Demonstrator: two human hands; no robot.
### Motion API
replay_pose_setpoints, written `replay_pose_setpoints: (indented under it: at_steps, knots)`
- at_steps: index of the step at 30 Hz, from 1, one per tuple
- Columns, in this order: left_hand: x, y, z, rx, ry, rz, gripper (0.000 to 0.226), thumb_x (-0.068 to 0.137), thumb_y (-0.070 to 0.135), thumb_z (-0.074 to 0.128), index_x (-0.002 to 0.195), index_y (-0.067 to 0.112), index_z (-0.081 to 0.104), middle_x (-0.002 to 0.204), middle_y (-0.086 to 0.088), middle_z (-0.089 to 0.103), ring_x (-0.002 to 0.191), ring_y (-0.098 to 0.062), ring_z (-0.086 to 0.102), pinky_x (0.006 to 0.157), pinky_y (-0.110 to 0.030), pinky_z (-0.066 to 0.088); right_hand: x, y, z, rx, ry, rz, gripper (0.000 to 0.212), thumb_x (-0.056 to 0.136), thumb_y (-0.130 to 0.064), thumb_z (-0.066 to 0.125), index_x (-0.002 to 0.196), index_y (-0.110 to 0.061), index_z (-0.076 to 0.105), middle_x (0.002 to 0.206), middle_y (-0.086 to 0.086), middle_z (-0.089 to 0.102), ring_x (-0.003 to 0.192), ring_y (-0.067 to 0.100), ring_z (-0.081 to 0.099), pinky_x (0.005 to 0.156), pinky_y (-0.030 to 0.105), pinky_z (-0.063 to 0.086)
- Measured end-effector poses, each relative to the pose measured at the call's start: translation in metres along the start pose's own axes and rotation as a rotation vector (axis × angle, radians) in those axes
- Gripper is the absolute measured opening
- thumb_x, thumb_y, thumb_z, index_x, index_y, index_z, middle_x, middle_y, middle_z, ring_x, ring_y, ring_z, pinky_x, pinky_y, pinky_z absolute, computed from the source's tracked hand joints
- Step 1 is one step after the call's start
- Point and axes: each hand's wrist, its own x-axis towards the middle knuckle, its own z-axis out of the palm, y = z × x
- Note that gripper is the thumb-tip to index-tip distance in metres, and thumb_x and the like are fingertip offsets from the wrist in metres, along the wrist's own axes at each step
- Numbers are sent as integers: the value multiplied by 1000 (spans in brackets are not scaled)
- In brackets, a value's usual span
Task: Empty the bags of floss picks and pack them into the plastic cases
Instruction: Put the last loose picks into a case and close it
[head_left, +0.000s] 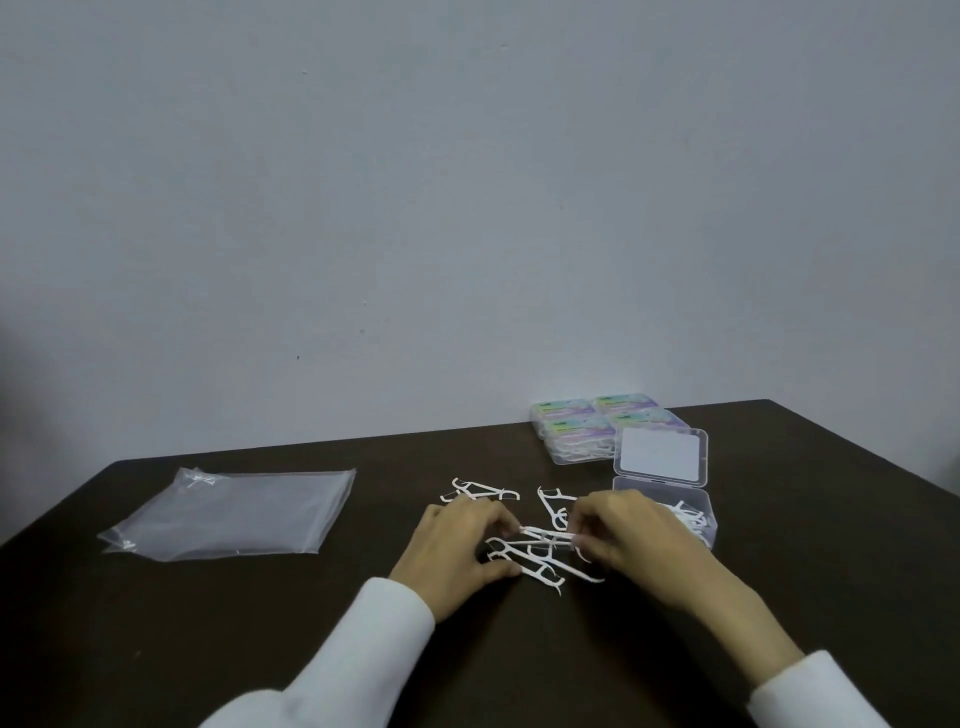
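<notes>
Pinching a small bundle of floss picks (545, 535) between them, the left hand (457, 545) and the right hand (631, 535) meet over the middle of the dark brown table (260, 639); the left fingertips (511, 527) curl onto one end of the bundle and the right fingertips (574, 530) curl onto the other, so both hands are closed on the picks and hold them just above the tabletop. Under and around the hands lie loose floss picks (540, 569), white and scattered, some crossing one another, with a few more (480, 490) lying a little farther back. Just right of the right hand sits an open plastic case (696, 506) with its clear lid (660, 457) tilted back, and several white picks lie inside its base, partly hidden by the hand. Behind the lid, touching or nearly touching it, are 4 closed cases (582, 426) with pastel labels, set 2 by 2 near the table's far edge, with white picks visible through their clear sides. Well apart to the left lies a flat stack of clear plastic bags (234, 514), which looks emptied. Both forearms wear white sleeves (363, 654). A plain pale wall (467, 208) rises behind the table.
</notes>
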Motion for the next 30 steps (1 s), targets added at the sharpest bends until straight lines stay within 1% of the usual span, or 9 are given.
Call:
replay_pose_setpoints:
  at_steps: [5, 10, 13, 17, 21, 23, 25, 27, 30]
  knots:
    - [1, 1, 1, 45, -13, -16, 32, 83, 45, 63, 114, 37, 56, 104, 21, 58, 106, 3, 43, 96, -22, 19, -1, 7, -2, 26, 31, 30, 10, 91, -31, 56, 96, -24, 62, 92, -10, 66, 87, 6, 58, 76, 24, 47]
    - [4, 4, 0, 38, -57, -28, 42, 84, 45, 62, 124, 38, 52, 114, 20, 57, 113, 1, 41, 95, -24, 18, -4, 13, -8, 81, 114, 52, 9, 90, -32, 57, 96, -27, 62, 93, -12, 63, 84, 3, 57, 77, 22, 46]
    - [9, 5, -1, 94, -87, 7, 26, 86, 46, 60, 110, 37, 63, 110, 17, 59, 110, 1, 41, 97, -28, 18, -4, 19, -12, 95, 192, 62, 6, 89, -30, 59, 92, -28, 63, 86, -17, 62, 81, 2, 58, 85, 26, 44]
    - [13, 8, 1, 190, -73, 68, 20, 88, 43, 57, 102, 31, 66, 100, 14, 62, 104, 0, 43, 104, -30, 14, -9, 33, -16, 51, 289, 111, 3, 90, -30, 58, 89, -31, 60, 84, -17, 60, 80, 0, 56, 94, 29, 33]
    - [17, 14, 2, 434, -58, 185, 22, 96, 36, 45, 110, 26, 60, 113, 9, 58, 117, -8, 41, 110, -32, -1, -17, 45, -19, 1, 312, 169, 5, 91, -31, 55, 89, -35, 53, 87, -16, 58, 85, 3, 55, 93, 27, 23]
    - [16, 18, 3, 529, -43, 236, 24, 97, 32, 44, 111, 21, 60, 115, 3, 59, 119, -15, 43, 112, -37, -6, -19, 50, -20, -23, 296, 203, 3, 92, -31, 53, 92, -33, 56, 91, -15, 60, 90, 4, 55, 95, 27, 20]
    - [14, 16, 6, 641, 28, 301, 16, 88, 35, 61, 96, 22, 65, 101, 4, 64, 107, -15, 55, 113, -49, 6, -20, 56, -20, -46, 291, 234, 7, 93, -31, 53, 95, -30, 59, 95, -14, 62, 93, 4, 55, 98, 28, 20]
    - [15, 11, 9, 686, 109, 288, 21, 64, 39, 81, 70, 26, 66, 73, 10, 64, 80, -12, 64, 109, -57, 23, -22, 62, -20, -65, 284, 260, 9, 93, -31, 52, 97, -30, 60, 97, -14, 62, 95, 4, 54, 101, 30, 20]
    - [16, 3, 8, 675, 154, 266, 24, 59, 36, 84, 67, 26, 64, 66, 9, 61, 72, -14, 64, 104, -60, 17, -22, 67, -21, -84, 254, 292, 10, 93, -31, 51, 99, -29, 59, 98, -14, 61, 97, 3, 53, 104, 32, 18]
